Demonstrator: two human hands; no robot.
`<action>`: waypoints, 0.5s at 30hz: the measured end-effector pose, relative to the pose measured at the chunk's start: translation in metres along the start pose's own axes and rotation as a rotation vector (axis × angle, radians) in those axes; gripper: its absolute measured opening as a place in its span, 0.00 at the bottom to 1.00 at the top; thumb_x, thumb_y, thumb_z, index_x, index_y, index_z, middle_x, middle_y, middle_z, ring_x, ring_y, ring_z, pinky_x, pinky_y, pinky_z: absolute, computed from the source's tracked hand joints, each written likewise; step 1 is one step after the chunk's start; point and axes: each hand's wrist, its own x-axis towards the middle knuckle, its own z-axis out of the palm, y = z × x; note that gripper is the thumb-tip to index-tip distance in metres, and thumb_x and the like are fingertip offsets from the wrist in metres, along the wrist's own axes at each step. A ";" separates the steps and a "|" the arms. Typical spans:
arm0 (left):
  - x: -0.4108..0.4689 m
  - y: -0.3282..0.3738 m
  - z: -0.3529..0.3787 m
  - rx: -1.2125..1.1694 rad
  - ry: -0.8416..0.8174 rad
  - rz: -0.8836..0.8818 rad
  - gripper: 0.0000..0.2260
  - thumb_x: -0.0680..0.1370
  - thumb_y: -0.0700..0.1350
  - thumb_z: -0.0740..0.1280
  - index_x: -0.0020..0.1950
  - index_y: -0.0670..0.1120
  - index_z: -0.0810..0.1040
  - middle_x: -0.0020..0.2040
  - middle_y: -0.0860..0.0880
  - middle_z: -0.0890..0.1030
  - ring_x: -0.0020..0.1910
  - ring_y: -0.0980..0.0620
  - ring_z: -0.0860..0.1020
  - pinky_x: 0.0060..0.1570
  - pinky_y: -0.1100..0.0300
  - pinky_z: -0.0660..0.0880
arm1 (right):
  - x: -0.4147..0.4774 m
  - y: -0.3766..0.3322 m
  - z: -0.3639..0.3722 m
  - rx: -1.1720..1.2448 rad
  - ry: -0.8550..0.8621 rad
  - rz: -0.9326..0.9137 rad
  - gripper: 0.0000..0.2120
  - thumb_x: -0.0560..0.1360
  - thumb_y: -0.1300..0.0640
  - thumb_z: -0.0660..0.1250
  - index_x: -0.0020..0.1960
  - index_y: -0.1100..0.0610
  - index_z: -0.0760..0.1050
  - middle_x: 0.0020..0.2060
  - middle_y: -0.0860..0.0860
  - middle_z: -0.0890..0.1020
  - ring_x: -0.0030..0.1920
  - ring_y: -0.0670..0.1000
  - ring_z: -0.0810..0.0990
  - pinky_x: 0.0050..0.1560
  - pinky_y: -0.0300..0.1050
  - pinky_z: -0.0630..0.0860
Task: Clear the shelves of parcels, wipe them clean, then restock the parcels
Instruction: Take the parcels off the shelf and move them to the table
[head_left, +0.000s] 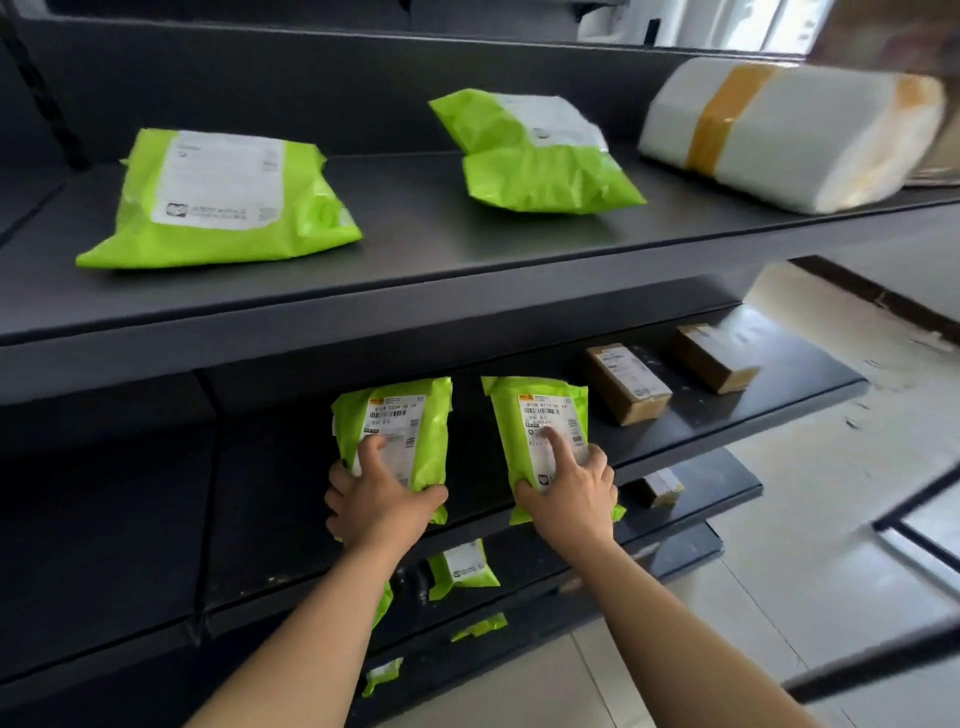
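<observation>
Two small green parcels lie side by side on the dark middle shelf (249, 493). My left hand (379, 499) grips the near end of the left green parcel (410, 410), index finger on its label and thumb round its right edge. My right hand (569, 493) grips the near end of the right green parcel (519, 415) the same way. Two brown boxes (626, 384) (714, 358) sit further right on this shelf. On the upper shelf (415, 234) lie two larger green parcels (218, 202) (540, 156) and a white taped parcel (779, 130).
Lower shelves hold more green parcels (462, 569) and a small box (660, 486). Pale tiled floor (805, 519) spreads to the right of the rack. A dark metal bar (883, 665) crosses the lower right corner.
</observation>
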 end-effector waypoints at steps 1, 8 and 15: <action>-0.006 0.010 0.004 -0.007 -0.019 0.013 0.38 0.60 0.59 0.75 0.62 0.60 0.56 0.66 0.42 0.62 0.59 0.40 0.66 0.57 0.45 0.67 | -0.003 0.010 -0.009 0.007 0.020 0.024 0.34 0.70 0.40 0.67 0.72 0.36 0.56 0.71 0.60 0.59 0.68 0.63 0.62 0.68 0.58 0.61; -0.060 0.087 0.050 -0.012 -0.165 0.183 0.38 0.60 0.58 0.75 0.62 0.61 0.55 0.67 0.42 0.61 0.59 0.41 0.65 0.57 0.46 0.66 | -0.021 0.097 -0.069 0.079 0.165 0.211 0.33 0.69 0.39 0.66 0.71 0.35 0.57 0.68 0.57 0.62 0.66 0.61 0.62 0.68 0.58 0.60; -0.141 0.168 0.128 -0.026 -0.280 0.351 0.38 0.58 0.59 0.74 0.62 0.60 0.57 0.65 0.44 0.62 0.56 0.42 0.66 0.55 0.48 0.66 | -0.053 0.212 -0.141 0.070 0.315 0.398 0.35 0.67 0.40 0.68 0.71 0.38 0.60 0.63 0.55 0.65 0.61 0.59 0.66 0.65 0.57 0.64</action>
